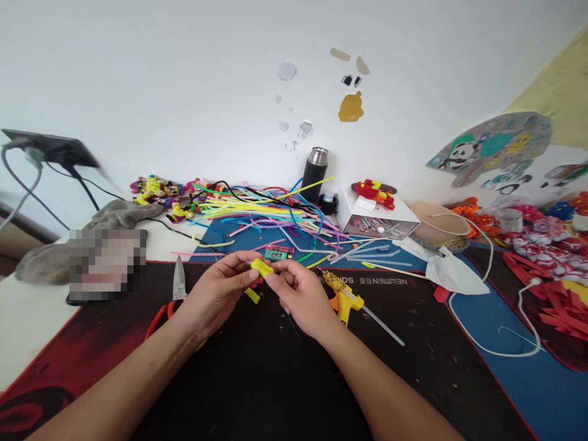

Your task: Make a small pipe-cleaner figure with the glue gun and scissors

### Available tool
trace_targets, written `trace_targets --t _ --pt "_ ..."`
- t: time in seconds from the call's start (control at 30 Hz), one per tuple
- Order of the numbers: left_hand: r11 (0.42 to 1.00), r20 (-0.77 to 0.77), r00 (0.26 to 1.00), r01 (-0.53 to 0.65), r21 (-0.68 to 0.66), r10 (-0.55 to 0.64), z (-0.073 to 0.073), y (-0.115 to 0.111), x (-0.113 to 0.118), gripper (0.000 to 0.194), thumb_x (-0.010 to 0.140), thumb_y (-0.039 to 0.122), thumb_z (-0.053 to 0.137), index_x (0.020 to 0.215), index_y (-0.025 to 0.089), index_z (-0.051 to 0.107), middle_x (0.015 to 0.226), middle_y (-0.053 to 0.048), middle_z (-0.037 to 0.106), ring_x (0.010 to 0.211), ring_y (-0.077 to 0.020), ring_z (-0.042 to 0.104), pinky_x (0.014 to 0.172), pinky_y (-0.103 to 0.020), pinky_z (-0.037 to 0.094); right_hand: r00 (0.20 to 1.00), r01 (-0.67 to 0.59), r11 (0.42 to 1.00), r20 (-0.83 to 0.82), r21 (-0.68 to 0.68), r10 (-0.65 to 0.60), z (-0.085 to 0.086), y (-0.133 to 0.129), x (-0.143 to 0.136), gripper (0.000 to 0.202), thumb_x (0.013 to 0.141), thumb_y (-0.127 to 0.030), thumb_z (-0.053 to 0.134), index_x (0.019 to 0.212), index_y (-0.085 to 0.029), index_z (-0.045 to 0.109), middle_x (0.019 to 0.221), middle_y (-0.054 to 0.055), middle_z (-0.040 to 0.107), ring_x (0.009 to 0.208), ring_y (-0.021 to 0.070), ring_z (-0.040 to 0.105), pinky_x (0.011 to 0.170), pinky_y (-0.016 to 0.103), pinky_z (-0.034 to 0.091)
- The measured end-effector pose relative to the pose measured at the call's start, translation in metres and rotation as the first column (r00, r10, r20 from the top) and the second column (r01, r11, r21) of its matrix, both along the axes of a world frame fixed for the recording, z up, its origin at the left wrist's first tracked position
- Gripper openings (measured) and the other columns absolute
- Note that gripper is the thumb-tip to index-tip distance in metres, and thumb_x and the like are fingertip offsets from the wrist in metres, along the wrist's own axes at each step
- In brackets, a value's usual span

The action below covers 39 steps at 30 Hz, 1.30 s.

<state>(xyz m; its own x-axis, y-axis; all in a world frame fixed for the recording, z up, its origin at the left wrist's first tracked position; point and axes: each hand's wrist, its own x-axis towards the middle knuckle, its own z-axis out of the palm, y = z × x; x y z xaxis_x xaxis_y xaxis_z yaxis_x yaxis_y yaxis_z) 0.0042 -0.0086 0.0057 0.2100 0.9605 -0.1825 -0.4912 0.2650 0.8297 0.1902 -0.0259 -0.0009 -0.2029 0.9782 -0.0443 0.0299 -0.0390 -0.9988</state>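
A small yellow fuzzy piece (261, 267) is pinched between both hands above the black mat. My left hand (225, 288) grips its left end with thumb and fingers. My right hand (301, 294) holds the right end, thumb on the near side. Another yellow fuzzy bit (252, 295) shows just below, partly hidden by my left fingers. To the right of my right hand lies a yellow glue gun (344, 295) with a clear glue stick in its back. Red-handled scissors (179, 285) lie left of my left hand, their handles partly behind the forearm.
Behind the hands are a pile of coloured pipe cleaners (261, 208), a black bottle (315, 174) and a white box (379, 214). A phone (108, 266) stands at left. A beige bowl (443, 222), white cable and red strips (563, 318) are at right.
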Motion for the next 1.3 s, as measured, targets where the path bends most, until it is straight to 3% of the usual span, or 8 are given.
trace_targets --t 0.43,0.63,0.77,0.97,1.3 --pt "0.998 -0.117 0.993 -0.007 0.059 0.014 0.002 -0.002 0.002 0.034 0.066 0.028 0.104 0.093 0.02 0.085 0.088 -0.005 0.079 0.083 -0.0161 0.07 0.076 -0.021 0.057 1.0 -0.003 0.999 -0.008 -0.052 0.002 0.0 0.001 0.0 0.039 0.09 -0.058 0.08 0.097 -0.022 0.068 0.061 -0.008 0.047 0.05 0.0106 0.04 0.048 0.025 0.03" --pt "1.0 -0.069 0.998 0.008 0.008 -0.007 0.0 -0.002 0.001 0.04 0.066 0.033 0.104 0.101 0.02 0.088 0.093 -0.006 0.081 0.082 -0.0151 0.071 0.077 -0.021 0.059 1.0 0.011 0.999 -0.016 -0.032 -0.012 -0.004 0.001 0.0 0.04 0.09 -0.058 0.08 0.099 -0.021 0.068 0.064 -0.008 0.048 0.051 0.0104 0.04 0.049 0.025 0.032" --pt "1.0 -0.079 0.997 -0.012 -0.018 0.011 0.002 -0.001 0.001 0.042 0.062 0.038 0.106 0.095 0.018 0.089 0.088 -0.007 0.081 0.078 -0.0145 0.07 0.074 -0.02 0.058 1.0 -0.007 1.0 0.0 -0.022 0.007 -0.003 -0.001 0.0 0.039 0.091 -0.056 0.08 0.101 -0.021 0.069 0.064 -0.008 0.049 0.053 0.0102 0.042 0.05 0.024 0.033" --pt "0.998 -0.088 0.994 -0.059 -0.01 0.058 0.005 -0.002 0.002 0.044 0.057 0.039 0.108 0.09 0.018 0.089 0.089 -0.006 0.082 0.077 -0.0144 0.07 0.072 -0.021 0.059 0.998 -0.034 0.999 -0.051 -0.034 0.032 0.004 -0.003 -0.002 0.039 0.093 -0.058 0.076 0.103 -0.021 0.07 0.064 -0.008 0.049 0.05 0.0095 0.041 0.048 0.025 0.031" --pt "1.0 -0.035 0.999 -0.008 -0.013 0.008 0.003 0.0 0.003 0.046 0.057 0.034 0.108 0.095 0.016 0.089 0.094 -0.008 0.082 0.079 -0.0146 0.071 0.072 -0.021 0.058 0.988 -0.048 0.995 -0.149 -0.085 0.034 0.009 0.001 0.0 0.035 0.089 -0.053 0.075 0.095 -0.02 0.067 0.06 -0.009 0.05 0.045 0.0083 0.041 0.044 0.024 0.03"
